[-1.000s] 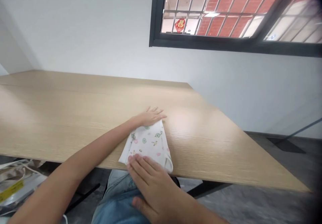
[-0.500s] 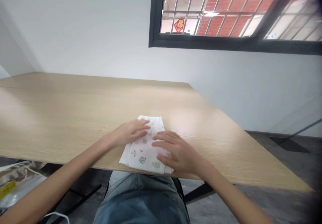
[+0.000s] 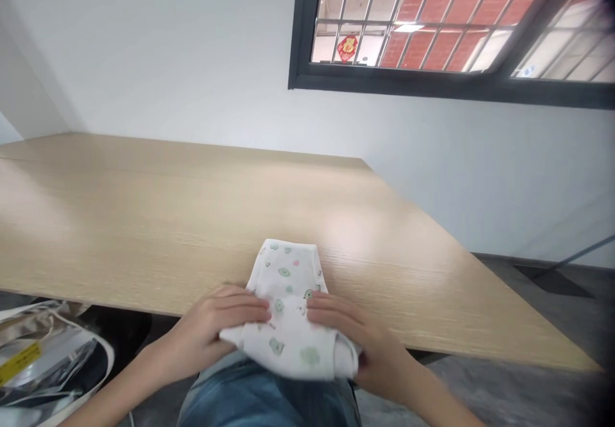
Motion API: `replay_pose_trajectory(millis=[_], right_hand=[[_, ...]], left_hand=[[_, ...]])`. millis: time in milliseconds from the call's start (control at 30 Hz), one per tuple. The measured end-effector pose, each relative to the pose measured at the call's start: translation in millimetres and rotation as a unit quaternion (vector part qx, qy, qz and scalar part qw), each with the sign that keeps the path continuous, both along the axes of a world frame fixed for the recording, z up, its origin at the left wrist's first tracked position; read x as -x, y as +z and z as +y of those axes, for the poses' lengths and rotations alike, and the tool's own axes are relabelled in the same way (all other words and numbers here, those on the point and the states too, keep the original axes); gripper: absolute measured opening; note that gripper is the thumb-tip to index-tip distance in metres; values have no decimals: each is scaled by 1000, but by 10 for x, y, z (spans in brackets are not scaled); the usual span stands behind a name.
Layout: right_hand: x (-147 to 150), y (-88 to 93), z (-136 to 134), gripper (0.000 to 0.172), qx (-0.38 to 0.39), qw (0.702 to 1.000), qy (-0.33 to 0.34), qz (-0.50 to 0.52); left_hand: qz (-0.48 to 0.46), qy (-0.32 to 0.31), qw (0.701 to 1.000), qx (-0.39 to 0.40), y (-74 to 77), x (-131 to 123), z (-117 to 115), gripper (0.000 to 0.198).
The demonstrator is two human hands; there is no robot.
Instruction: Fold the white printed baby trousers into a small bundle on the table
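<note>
A folded white cloth [image 3: 291, 312] printed with small green and pink figures lies at the front edge of the table. Its far end rests flat, while the near end hangs past the edge over my lap. On the left side, my left hand [image 3: 218, 321] grips the cloth, fingers across the top and thumb out of sight below. My right hand [image 3: 358, 331] grips the opposite side in the same way, where the folded layers curl into a loop. The two hands are apart, with the cloth's printed middle showing between them.
The pale wooden table [image 3: 202, 209] runs back to a white wall [image 3: 168, 56] and narrows at the right. A barred window [image 3: 432, 30] is above. At lower left, below the table edge, stands a bag with white straps [image 3: 108, 350] and a yellow label [image 3: 19, 362].
Both hands have come down toward me and closed on the cloth's sides, after lying loosely over it. The cloth has slid nearer, its close end now off the table edge and lifted.
</note>
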State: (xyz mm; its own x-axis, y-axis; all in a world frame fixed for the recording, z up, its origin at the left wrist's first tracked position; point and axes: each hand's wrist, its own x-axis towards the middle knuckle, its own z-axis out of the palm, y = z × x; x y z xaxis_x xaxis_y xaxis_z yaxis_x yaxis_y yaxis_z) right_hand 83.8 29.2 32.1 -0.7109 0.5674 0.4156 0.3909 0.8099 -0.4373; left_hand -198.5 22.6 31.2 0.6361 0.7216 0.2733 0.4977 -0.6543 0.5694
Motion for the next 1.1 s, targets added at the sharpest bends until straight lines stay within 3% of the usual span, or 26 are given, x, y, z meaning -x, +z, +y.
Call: replay_pose_trajectory(millis=[67, 167, 300, 367, 467, 533, 600, 733, 867, 1000, 1100], right_hand=[[68, 48, 66, 19, 79, 990, -103, 61], [194, 124, 260, 31, 173, 941, -270, 111], [296, 163, 505, 32, 258, 903, -322, 118], [319, 154, 551, 29, 229, 904, -347, 94], [400, 129, 526, 24, 51, 908, -406, 90], [515, 115, 486, 31, -80, 899, -419, 99], [655, 97, 459, 38, -135, 909, -391, 61], [788, 20, 482, 42, -55, 944, -321, -52], [543, -66, 533, 50, 29, 952, -302, -25], [150, -122, 436, 52, 62, 924, -375, 33], [58, -145, 160, 40, 12, 889, -445, 106]], left_hand=[[-76, 68, 991, 81, 52, -114, 110, 26], [-132, 217, 954, 160, 90, -307, 354, 37], [-100, 350, 921, 134, 39, -476, 602, 37], [-87, 376, 914, 128, 11, -526, 626, 49], [-62, 417, 905, 52, 11, -639, 572, 61], [-18, 431, 901, -50, 29, -759, 535, 54], [55, 406, 903, -127, 36, -884, 528, 46], [168, 305, 930, -116, -43, -955, 559, 45], [164, 320, 930, -72, -219, -681, 470, 47], [131, 334, 932, -46, -287, -324, 269, 51], [110, 372, 922, 2, -138, -239, 244, 51]])
